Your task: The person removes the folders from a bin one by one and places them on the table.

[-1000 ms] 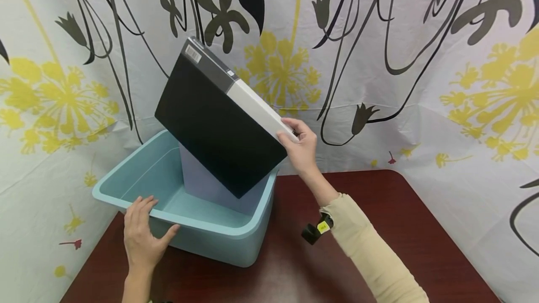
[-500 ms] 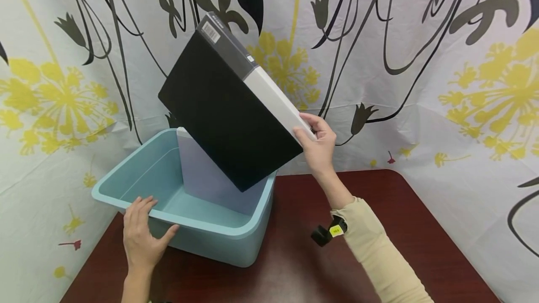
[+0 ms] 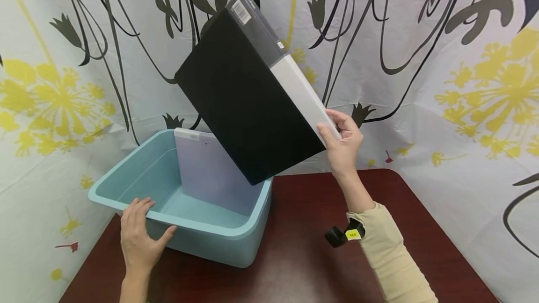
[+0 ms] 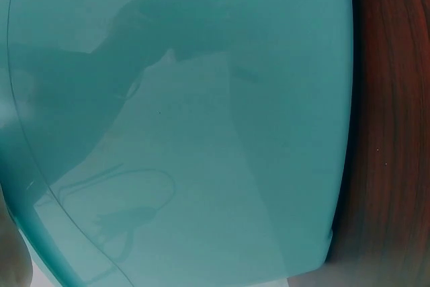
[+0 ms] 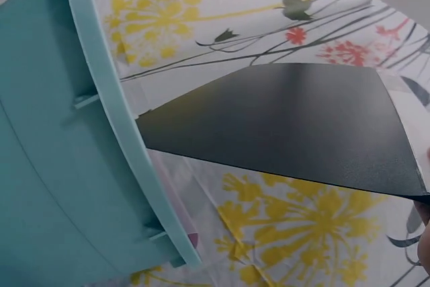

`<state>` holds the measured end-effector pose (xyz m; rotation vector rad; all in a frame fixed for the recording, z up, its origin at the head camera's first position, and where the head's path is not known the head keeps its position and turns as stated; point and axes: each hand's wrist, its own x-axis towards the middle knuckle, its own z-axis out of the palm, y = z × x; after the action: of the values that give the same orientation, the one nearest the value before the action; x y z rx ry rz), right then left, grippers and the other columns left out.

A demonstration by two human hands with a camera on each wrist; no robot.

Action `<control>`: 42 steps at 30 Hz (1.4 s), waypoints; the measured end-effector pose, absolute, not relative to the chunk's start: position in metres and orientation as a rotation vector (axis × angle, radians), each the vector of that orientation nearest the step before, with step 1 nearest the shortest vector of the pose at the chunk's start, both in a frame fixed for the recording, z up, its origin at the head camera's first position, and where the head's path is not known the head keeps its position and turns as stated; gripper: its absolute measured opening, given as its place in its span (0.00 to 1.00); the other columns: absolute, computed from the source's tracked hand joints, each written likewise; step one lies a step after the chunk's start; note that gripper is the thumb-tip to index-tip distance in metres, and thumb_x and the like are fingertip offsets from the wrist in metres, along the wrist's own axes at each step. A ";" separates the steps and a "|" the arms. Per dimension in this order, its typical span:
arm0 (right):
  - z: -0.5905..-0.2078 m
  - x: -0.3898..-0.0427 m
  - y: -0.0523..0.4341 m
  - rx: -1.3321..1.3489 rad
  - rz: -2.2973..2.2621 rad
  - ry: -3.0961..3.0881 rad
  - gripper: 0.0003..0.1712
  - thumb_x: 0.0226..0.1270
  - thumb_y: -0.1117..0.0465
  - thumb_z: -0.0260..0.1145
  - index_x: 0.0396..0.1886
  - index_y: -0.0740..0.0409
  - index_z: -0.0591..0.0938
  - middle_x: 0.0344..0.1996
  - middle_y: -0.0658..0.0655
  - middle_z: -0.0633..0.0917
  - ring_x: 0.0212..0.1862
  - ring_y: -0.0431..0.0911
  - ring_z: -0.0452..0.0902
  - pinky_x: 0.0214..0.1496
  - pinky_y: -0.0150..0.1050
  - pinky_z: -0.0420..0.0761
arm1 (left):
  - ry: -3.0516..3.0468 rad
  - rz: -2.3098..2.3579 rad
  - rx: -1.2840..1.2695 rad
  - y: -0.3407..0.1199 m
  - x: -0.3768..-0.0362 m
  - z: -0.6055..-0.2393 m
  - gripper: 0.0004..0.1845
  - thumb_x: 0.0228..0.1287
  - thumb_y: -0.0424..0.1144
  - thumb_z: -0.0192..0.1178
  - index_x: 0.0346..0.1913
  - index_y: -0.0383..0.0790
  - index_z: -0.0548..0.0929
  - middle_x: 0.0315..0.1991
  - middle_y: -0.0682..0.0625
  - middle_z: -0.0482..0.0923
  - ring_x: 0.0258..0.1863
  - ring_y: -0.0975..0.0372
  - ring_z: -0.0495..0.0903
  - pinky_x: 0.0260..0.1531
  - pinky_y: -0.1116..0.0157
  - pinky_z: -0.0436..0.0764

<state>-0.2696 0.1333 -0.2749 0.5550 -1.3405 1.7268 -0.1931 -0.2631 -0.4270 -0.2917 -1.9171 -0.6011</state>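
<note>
My right hand (image 3: 343, 141) grips the lower end of the spine of a black binder (image 3: 248, 102) with a grey and white spine. The binder hangs tilted in the air above the right part of a light blue plastic bin (image 3: 126, 162); its black cover (image 5: 295, 126) fills the right wrist view beside the bin's rim (image 5: 114, 112). A pale lilac folder (image 3: 206, 172) stands upright inside the bin against its far wall. My left hand (image 3: 136, 237) grips the bin's near rim, thumb on the outer wall. The left wrist view shows only the bin's wall (image 4: 201, 132).
The bin stands on a dark red wooden table (image 3: 316, 247), at its back left. A white curtain (image 3: 421, 60) with yellow flowers and black stems hangs close behind and at both sides. Bare tabletop lies to the right of the bin.
My right hand has lifted the binder up and to the right, out of the bin. The lilac folder behind it now shows more. The left hand has stayed on the rim.
</note>
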 end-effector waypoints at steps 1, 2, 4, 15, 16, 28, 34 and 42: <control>-0.274 -0.269 0.135 0.547 1.735 -1.321 0.16 0.48 0.80 0.63 0.40 0.72 0.79 0.33 0.49 0.84 0.36 0.41 0.78 0.38 0.30 0.76 | -1.918 -0.600 -0.292 -0.263 -0.193 -0.427 0.46 0.48 0.73 0.50 0.46 0.27 0.75 0.47 0.34 0.74 0.54 0.40 0.65 0.63 0.52 0.54; -0.274 -0.268 0.137 0.540 1.739 -1.302 0.16 0.47 0.80 0.63 0.40 0.71 0.80 0.32 0.50 0.84 0.35 0.41 0.78 0.38 0.30 0.76 | -1.919 -0.600 -0.293 -0.263 -0.193 -0.427 0.46 0.48 0.73 0.50 0.46 0.27 0.75 0.47 0.34 0.74 0.54 0.39 0.65 0.63 0.52 0.54; -0.273 -0.266 0.140 0.528 1.744 -1.264 0.17 0.46 0.81 0.63 0.39 0.69 0.80 0.32 0.50 0.84 0.35 0.42 0.77 0.38 0.30 0.76 | -1.919 -0.599 -0.293 -0.264 -0.193 -0.427 0.46 0.48 0.73 0.50 0.46 0.27 0.75 0.47 0.34 0.74 0.54 0.39 0.65 0.63 0.52 0.54; -0.270 -0.254 0.164 0.461 1.738 -1.133 0.18 0.43 0.81 0.62 0.38 0.68 0.81 0.27 0.54 0.83 0.32 0.43 0.77 0.35 0.30 0.76 | -1.921 -0.612 -0.296 -0.263 -0.193 -0.428 0.46 0.48 0.73 0.50 0.46 0.27 0.75 0.47 0.34 0.74 0.55 0.40 0.65 0.63 0.50 0.54; -0.270 -0.253 0.166 0.455 1.741 -1.122 0.18 0.43 0.81 0.62 0.38 0.68 0.81 0.27 0.54 0.83 0.32 0.43 0.77 0.35 0.30 0.76 | -1.922 -0.614 -0.297 -0.263 -0.193 -0.427 0.46 0.48 0.73 0.50 0.46 0.27 0.76 0.47 0.34 0.74 0.56 0.40 0.65 0.63 0.50 0.54; -0.276 -0.240 0.202 0.407 1.755 -0.997 0.17 0.42 0.84 0.62 0.37 0.74 0.80 0.26 0.59 0.82 0.31 0.46 0.75 0.34 0.32 0.75 | -1.922 -0.614 -0.304 -0.265 -0.191 -0.426 0.46 0.48 0.72 0.51 0.46 0.26 0.76 0.47 0.34 0.74 0.55 0.40 0.65 0.63 0.51 0.54; -0.281 -0.236 0.216 0.363 1.756 -0.947 0.17 0.41 0.83 0.64 0.37 0.76 0.79 0.26 0.61 0.83 0.31 0.48 0.75 0.33 0.33 0.75 | -1.925 -0.614 -0.310 -0.265 -0.191 -0.426 0.46 0.48 0.72 0.51 0.46 0.27 0.76 0.47 0.34 0.74 0.56 0.40 0.65 0.63 0.51 0.54; -0.286 -0.231 0.227 0.319 1.739 -0.921 0.17 0.41 0.84 0.63 0.37 0.78 0.79 0.26 0.61 0.82 0.30 0.48 0.76 0.33 0.33 0.74 | -1.933 -0.618 -0.303 -0.265 -0.190 -0.426 0.47 0.47 0.73 0.51 0.47 0.27 0.76 0.48 0.34 0.74 0.56 0.41 0.65 0.63 0.50 0.54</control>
<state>-0.2309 0.2273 -0.2857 0.3191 -0.9210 1.7393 -0.1903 -0.2652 -0.4260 -0.3034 -1.9335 -0.6178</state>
